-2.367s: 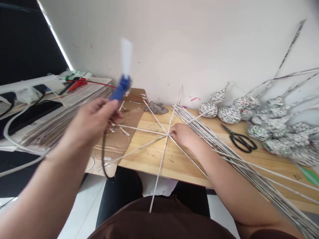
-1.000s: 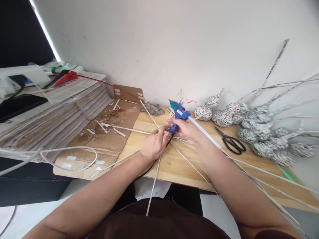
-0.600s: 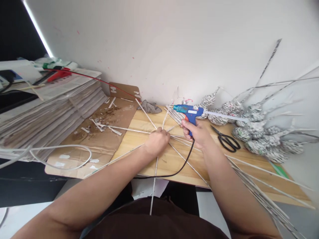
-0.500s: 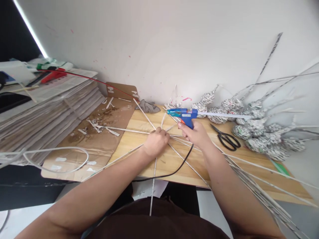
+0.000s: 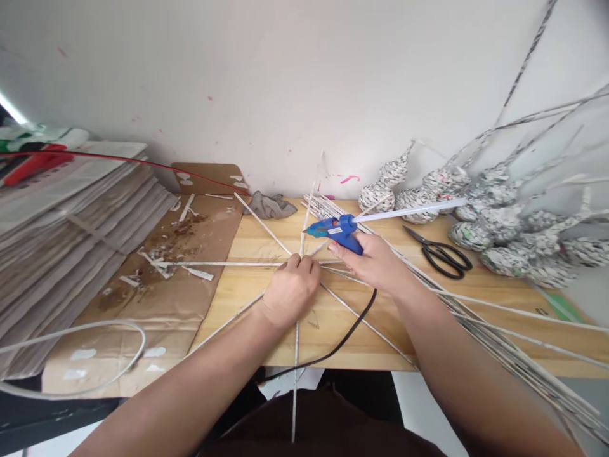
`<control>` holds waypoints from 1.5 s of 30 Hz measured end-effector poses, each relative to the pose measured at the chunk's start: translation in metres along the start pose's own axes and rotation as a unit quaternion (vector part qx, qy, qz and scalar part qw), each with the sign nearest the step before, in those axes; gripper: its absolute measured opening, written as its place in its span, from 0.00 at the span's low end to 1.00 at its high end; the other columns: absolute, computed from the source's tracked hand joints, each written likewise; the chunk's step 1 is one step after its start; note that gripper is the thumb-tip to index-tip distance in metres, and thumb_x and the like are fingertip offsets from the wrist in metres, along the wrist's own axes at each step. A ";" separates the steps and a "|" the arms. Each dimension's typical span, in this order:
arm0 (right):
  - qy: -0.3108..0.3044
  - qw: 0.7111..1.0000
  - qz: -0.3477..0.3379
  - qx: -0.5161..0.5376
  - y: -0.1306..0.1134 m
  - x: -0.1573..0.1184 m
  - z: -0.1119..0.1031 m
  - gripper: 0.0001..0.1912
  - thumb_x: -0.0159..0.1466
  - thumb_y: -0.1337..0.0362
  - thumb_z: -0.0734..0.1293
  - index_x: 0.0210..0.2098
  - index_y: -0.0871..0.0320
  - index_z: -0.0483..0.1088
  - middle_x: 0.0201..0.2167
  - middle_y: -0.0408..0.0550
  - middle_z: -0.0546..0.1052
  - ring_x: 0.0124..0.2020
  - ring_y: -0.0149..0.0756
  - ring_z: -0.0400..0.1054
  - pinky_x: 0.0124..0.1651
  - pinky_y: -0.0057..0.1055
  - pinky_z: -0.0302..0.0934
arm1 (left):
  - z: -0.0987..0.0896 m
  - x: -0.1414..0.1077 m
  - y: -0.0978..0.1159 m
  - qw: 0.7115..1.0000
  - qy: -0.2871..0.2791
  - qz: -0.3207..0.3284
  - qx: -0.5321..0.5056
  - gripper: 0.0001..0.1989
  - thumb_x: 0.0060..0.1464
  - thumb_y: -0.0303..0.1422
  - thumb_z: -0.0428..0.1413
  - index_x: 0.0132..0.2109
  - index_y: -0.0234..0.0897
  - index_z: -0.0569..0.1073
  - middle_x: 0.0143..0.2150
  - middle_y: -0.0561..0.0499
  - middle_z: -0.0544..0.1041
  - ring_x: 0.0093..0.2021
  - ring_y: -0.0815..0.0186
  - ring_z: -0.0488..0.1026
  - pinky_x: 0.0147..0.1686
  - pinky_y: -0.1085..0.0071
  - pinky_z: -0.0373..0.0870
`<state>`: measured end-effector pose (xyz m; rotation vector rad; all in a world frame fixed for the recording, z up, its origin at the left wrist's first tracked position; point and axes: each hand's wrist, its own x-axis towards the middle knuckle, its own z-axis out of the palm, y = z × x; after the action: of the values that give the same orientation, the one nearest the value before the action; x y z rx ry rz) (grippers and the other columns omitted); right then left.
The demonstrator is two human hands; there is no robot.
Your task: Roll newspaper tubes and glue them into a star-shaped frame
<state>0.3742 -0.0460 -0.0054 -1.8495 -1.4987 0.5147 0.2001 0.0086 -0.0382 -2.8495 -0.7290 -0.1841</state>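
Note:
Thin rolled-paper sticks [image 5: 219,263] spread out like spokes over the wooden board [image 5: 252,285]. Where they cross, my left hand [image 5: 291,289] presses down with its fingers closed on them, and the crossing itself is hidden beneath the fingers. My right hand [image 5: 383,261] grips a blue glue gun [image 5: 346,237] by its handle. The gun's nozzle points left and slightly down, beside the stick that runs toward the wall, just past my left fingertips. A long white glue stick [image 5: 413,208] juts from the gun's back. From its handle a black cord [image 5: 345,339] curves to the board's front edge.
Black-handled scissors [image 5: 442,254] lie right of my right hand. Woven paper gourd shapes [image 5: 504,222] crowd the back right. A bundle of paper sticks [image 5: 504,355] runs along the right. Left are stained cardboard [image 5: 190,311], stacked newspapers [image 5: 90,222] and a grey cloth [image 5: 269,205].
The glue gun has come down and tilted, bringing its nozzle closer to the stick near my left hand. My left hand stays on the crossing. The whole view has shifted somewhat.

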 end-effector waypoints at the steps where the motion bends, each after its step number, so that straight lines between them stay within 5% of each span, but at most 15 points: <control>1: -0.001 1.000 0.002 -0.018 -0.001 0.000 0.000 0.23 0.61 0.44 0.62 0.25 0.57 0.66 0.18 0.40 0.66 0.21 0.30 0.58 0.25 0.28 0.50 | 0.000 -0.001 0.001 1.000 -0.001 0.001 0.001 0.09 0.58 0.23 0.50 0.44 0.28 0.72 0.39 0.41 0.73 0.41 0.56 0.70 0.34 0.64 0.71; 12: -0.033 0.991 -0.009 -0.131 -0.010 -0.008 -0.008 0.27 0.63 0.41 0.57 0.21 0.57 0.61 0.18 0.41 0.64 0.22 0.30 0.56 0.25 0.28 0.48 | 0.003 -0.010 0.015 0.999 0.010 -0.012 0.038 0.18 0.58 0.24 0.51 0.54 0.20 0.70 0.49 0.29 0.73 0.44 0.52 0.73 0.32 0.64 0.74; 45: -0.062 0.987 -0.019 -0.150 -0.014 -0.010 -0.004 0.25 0.64 0.44 0.59 0.27 0.58 0.72 0.22 0.47 0.73 0.26 0.36 0.65 0.30 0.30 0.53 | -0.001 -0.010 0.014 1.000 -0.012 -0.002 0.021 0.15 0.56 0.24 0.53 0.50 0.22 0.73 0.44 0.33 0.74 0.40 0.53 0.73 0.30 0.64 0.73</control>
<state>0.3647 -0.0554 0.0066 -2.0425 -1.7718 0.4090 0.1984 -0.0081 -0.0406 -2.8153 -0.7349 -0.1333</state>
